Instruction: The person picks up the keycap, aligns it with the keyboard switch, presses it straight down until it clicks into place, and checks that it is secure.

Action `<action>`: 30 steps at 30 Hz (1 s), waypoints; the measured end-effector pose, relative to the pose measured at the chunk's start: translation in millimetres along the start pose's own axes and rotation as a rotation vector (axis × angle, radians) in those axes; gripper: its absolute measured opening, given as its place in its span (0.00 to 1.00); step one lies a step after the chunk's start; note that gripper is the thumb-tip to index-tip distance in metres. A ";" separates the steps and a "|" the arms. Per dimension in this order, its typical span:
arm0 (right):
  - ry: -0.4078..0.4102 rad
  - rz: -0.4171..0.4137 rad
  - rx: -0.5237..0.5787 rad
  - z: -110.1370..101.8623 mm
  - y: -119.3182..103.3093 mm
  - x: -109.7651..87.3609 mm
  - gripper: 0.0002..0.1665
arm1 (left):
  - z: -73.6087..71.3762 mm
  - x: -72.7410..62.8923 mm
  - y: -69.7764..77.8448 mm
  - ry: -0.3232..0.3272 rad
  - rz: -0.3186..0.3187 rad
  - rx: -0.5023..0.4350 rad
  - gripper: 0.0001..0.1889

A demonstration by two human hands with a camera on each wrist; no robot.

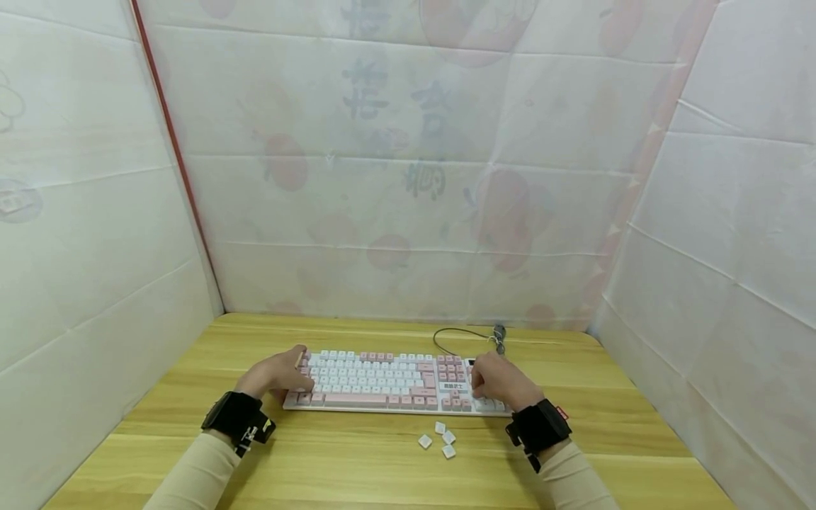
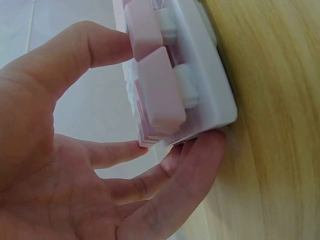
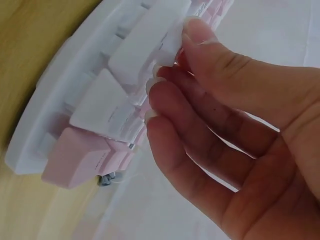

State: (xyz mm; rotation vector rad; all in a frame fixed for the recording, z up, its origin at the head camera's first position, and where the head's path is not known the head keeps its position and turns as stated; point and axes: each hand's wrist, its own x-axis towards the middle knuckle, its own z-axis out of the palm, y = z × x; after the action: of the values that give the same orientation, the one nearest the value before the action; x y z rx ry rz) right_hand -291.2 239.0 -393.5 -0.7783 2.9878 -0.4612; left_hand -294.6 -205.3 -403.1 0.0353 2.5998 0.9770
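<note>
A white and pink keyboard (image 1: 376, 379) lies across the table. At its left end, my left hand (image 1: 283, 372) holds it, the thumb (image 2: 107, 47) on pink keycaps (image 2: 157, 90) at the front corner and the other fingers along the side edge. Over the number pad at the right end is my right hand (image 1: 503, 379), its fingers bent. In the right wrist view, the thumb (image 3: 200, 32) and fingertips are right at the white keycaps (image 3: 102, 107); I cannot tell whether they pinch one. Several loose white keycaps (image 1: 449, 437) lie in front of the keyboard.
Behind the keyboard's right part lies a dark cable (image 1: 499, 336), bundled near its plug. The wood-grain table (image 1: 357, 460) is bounded by pale patterned sheets (image 1: 395, 212) at the back and both sides.
</note>
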 end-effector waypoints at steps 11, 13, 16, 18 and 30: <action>0.013 -0.023 -0.044 -1.2 -3.5 2.5 0.12 | 0.2 1.4 -1.1 -0.005 0.013 0.002 0.54; 0.023 -0.023 -0.056 0.1 -4.6 2.9 0.13 | -0.2 2.2 -1.9 -0.001 0.011 0.008 0.54; 0.036 -0.021 -0.071 1.7 -6.4 3.9 0.14 | -1.1 1.5 -1.7 -0.003 0.012 0.005 0.54; 0.040 -0.015 -0.077 2.3 -7.5 5.2 0.14 | -1.8 0.8 -1.6 -0.007 0.009 -0.005 0.55; -0.016 -0.002 0.026 4.9 4.4 -0.1 0.10 | -0.4 -0.6 -1.3 -0.013 0.016 -0.017 0.55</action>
State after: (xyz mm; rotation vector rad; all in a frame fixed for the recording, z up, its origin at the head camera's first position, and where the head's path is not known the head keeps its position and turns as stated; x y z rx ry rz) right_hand -292.7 241.4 -399.5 -0.7792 2.9601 -0.4897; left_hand -294.0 -206.6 -403.5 0.0577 2.5826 1.0008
